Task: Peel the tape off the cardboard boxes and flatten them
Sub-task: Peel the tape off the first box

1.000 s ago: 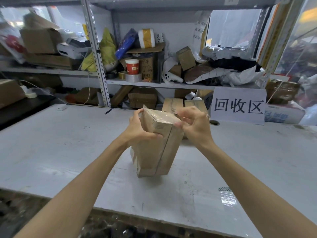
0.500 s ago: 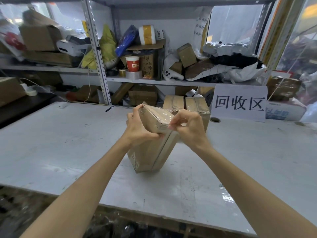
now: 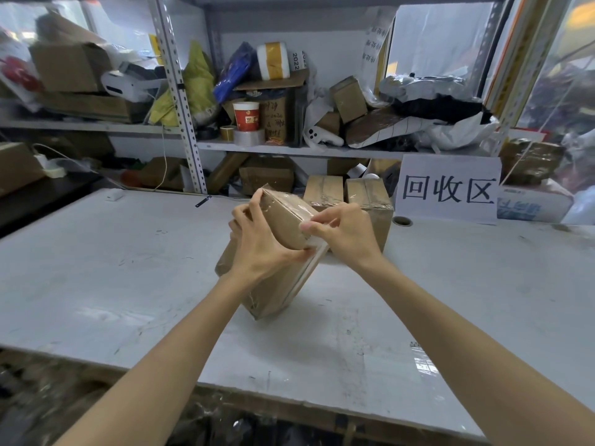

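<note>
1. Table (image 3: pixel 128 268): a grey work surface that carries all the task's things near its centre.
2. Box (image 3: pixel 285 220): it stands tilted on one lower corner at the middle of the table. It is closed, taped and held between both hands.
3. Spare boxes (image 3: pixel 323 191): two more taped boxes stand just behind the box, beside a sign (image 3: pixel 447 188). Neither hand touches them.
4. Left hand (image 3: pixel 257 246): it grips the box from the left, with the thumb across the near face and the fingers curled round the far side. It steadies the box.
5. Right hand (image 3: pixel 344 233): the thumb and forefinger pinch the tape at the upper right edge of the box. The two hands sit close together, both on the box.
6. Tape (image 3: pixel 291 201): clear and glossy, it covers the top of the box and runs down the right-hand seam. Whether a free end is already lifted cannot be told.
7. Step in hand: judged to be starting the peel on the first box. Flattening has not begun.
8. Next move: this probably calls for a firm pinch on the tape end and a steady pull along the seam. The left hand needs to brace the box against that pull. Thin tape may tear if it is jerked.
</note>
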`<state>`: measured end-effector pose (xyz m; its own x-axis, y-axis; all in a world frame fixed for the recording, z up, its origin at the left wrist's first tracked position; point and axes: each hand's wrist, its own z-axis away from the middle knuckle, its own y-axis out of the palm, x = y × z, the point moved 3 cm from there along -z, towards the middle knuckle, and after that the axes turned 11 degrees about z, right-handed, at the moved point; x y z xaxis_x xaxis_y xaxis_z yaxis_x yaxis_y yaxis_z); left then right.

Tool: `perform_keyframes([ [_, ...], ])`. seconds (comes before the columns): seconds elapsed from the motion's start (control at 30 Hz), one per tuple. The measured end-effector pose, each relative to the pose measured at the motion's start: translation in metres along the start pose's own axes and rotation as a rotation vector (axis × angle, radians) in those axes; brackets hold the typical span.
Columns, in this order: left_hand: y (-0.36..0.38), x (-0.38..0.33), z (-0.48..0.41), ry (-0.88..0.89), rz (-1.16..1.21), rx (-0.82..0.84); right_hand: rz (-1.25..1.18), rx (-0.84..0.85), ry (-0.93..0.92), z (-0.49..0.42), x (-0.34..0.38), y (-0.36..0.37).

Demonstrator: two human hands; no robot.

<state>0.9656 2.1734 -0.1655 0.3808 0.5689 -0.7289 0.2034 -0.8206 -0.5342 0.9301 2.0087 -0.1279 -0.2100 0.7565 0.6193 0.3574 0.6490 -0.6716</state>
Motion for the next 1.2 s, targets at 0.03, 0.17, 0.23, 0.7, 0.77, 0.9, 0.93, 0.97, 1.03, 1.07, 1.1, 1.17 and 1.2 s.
perform_keyframes([
  [0.03, 0.001, -0.002, 0.001, 0.007, -0.006, 0.002, -0.011, -0.025, 0.001, 0.0, 0.001, 0.001],
  [0.17, 0.003, -0.008, 0.001, 0.035, -0.036, 0.034, -0.047, -0.117, -0.045, 0.0, 0.004, -0.001],
  [0.23, 0.005, -0.01, -0.001, 0.019, -0.028, 0.043, -0.002, -0.177, -0.111, 0.005, 0.004, -0.002],
  [0.7, 0.01, -0.024, -0.005, 0.044, -0.028, -0.006, -0.018, -0.273, 0.087, 0.007, -0.004, -0.008],
  [0.77, 0.009, -0.024, -0.005, 0.054, -0.031, -0.012, 0.018, -0.252, 0.102, 0.006, -0.001, -0.006],
  [0.9, 0.011, -0.022, 0.002, 0.137, -0.09, 0.006, 0.006, -0.212, 0.095, -0.001, 0.001, -0.007],
  [0.93, 0.012, -0.021, 0.004, 0.141, -0.096, 0.006, -0.009, -0.173, 0.092, -0.003, 0.002, -0.007],
  [0.97, 0.014, -0.021, 0.005, 0.144, -0.101, 0.007, -0.021, -0.146, 0.089, -0.004, 0.002, -0.005],
  [1.03, 0.016, -0.02, 0.005, 0.139, -0.108, 0.011, -0.06, -0.168, 0.039, 0.0, 0.005, -0.002],
  [1.07, 0.014, -0.018, 0.003, 0.104, -0.099, 0.01, -0.089, -0.193, -0.007, 0.004, 0.007, -0.001],
  [1.1, 0.01, -0.015, -0.001, 0.04, -0.077, 0.001, -0.117, -0.21, -0.066, 0.007, 0.006, -0.001],
  [1.17, -0.001, -0.005, -0.006, -0.05, -0.03, -0.033, -0.104, -0.217, -0.179, 0.014, 0.006, 0.0],
  [1.2, -0.004, -0.002, -0.007, -0.037, -0.028, -0.034, -0.079, -0.212, -0.21, 0.015, 0.005, 0.0],
])
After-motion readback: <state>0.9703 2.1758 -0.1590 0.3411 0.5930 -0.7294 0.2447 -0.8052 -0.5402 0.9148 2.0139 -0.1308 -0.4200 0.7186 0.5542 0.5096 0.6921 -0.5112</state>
